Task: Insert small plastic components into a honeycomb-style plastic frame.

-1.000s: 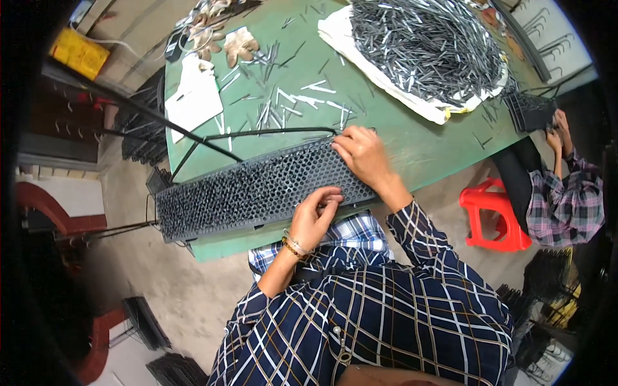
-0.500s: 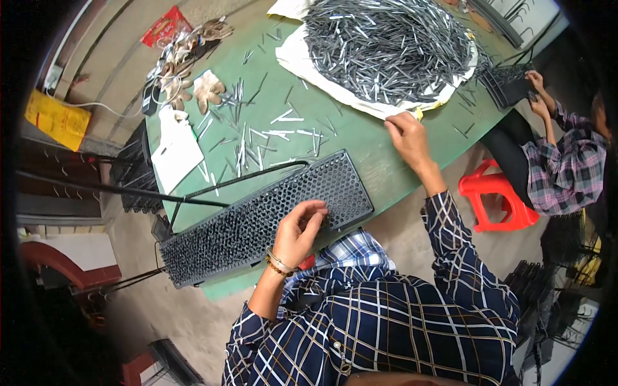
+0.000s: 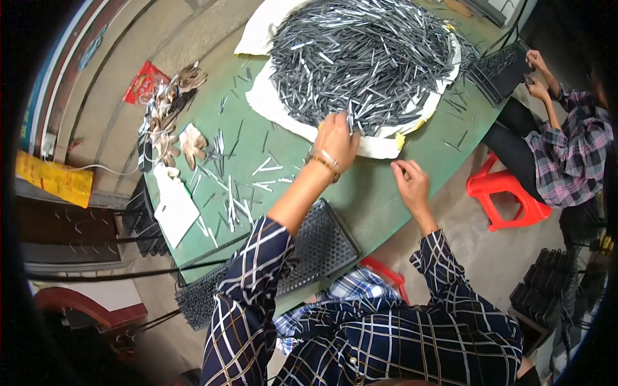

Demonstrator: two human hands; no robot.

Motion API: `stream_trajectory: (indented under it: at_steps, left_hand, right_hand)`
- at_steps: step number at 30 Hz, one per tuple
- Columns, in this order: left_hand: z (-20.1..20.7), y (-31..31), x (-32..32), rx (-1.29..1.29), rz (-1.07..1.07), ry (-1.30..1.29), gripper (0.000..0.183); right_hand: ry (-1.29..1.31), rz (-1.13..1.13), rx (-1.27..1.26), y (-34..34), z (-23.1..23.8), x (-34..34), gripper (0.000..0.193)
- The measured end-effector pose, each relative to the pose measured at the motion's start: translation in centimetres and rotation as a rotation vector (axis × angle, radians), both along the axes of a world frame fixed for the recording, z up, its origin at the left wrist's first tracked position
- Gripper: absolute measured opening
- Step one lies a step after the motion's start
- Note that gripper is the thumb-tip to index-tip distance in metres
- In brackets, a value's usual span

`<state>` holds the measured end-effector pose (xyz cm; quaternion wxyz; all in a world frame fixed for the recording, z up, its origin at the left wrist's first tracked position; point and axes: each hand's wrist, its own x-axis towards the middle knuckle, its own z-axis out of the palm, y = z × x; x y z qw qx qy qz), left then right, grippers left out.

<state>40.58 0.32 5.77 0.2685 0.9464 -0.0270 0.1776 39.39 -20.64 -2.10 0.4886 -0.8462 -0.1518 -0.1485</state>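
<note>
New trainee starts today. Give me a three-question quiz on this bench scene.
1. True or false: the left hand is at the edge of the pile of metal pins.
2. What colour is the table? A) green B) blue C) white
3. Fill in: the black perforated tray lies partly under the person's left ____.

Key: 1 true; 2 A; 3 forearm. The right hand hovers near the table edge; whether its fingers hold anything cannot be told.
</note>
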Motion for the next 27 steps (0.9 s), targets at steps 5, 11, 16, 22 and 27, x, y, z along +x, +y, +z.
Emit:
stream_trajectory:
  at_steps: [5, 11, 16, 22, 27]
  left_hand:
    - [-1.3, -2.2, 9.8, 0.105, 0.057, 0.079, 0.054]
    - [-3.2, -2.2, 15.9, 0.453, 0.199, 0.236, 0.073]
    - [-2.2, -4.3, 17.3, 0.691, 0.253, 0.313, 0.079]
    - [-5.6, -5.4, 19.0, 0.675, 0.392, 0.273, 0.061]
    - [-4.0, -4.8, 18.9, 0.598, 0.334, 0.444, 0.068]
  right_hand:
    - [-0.003, -0.016, 0.023, -0.7, -0.4, 0.4, 0.008]
    - [0.050, -0.035, 0.020, -0.2, -0.6, 0.6, 0.008]
    - [0.061, -0.042, 0.049, -0.5, -0.8, 0.9, 0.007]
    - [0.065, -0.035, 0.071, -0.3, -0.6, 1.2, 0.006]
    - [0.076, -0.026, 0.081, -0.2, -0.1, 1.1, 0.006]
